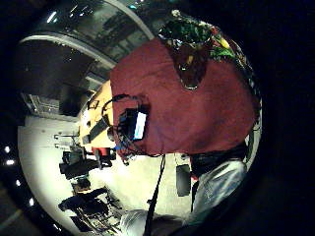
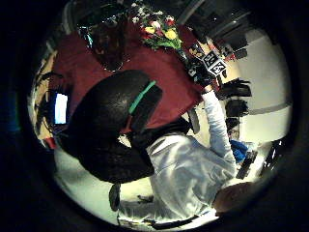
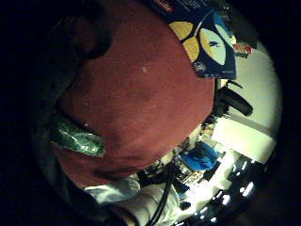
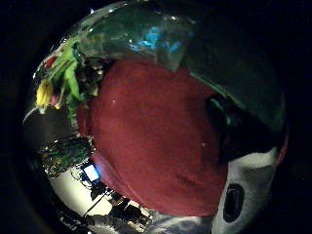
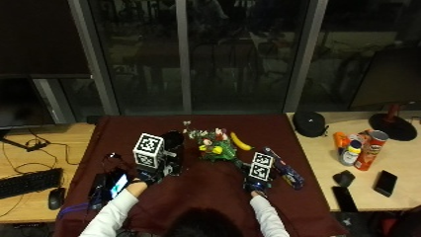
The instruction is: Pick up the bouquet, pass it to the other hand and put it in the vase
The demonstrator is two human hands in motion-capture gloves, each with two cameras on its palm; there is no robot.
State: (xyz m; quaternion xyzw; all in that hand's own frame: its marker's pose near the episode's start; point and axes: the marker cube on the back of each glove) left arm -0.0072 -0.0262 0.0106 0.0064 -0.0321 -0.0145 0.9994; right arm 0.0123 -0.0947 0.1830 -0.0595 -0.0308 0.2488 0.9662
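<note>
1. The bouquet [image 5: 217, 145] lies on the red cloth [image 5: 204, 197] between the two hands, its blooms just beside the vase [image 5: 173, 143] and its stems pointing toward the right hand [image 5: 258, 183].
2. The right hand sits at the stem end; green wrapping lies close under its palm, but whether the fingers have closed on it I cannot tell.
3. The left hand [image 5: 152, 174] hovers near the vase, fingers loosely curled and holding nothing.
4. The bouquet looks light and soft, its heads easily crushed and its wrap probably slippery.
5. Best taken round the bunched stems, low down, blooms left free; the handover should grip the same stretch.
</note>
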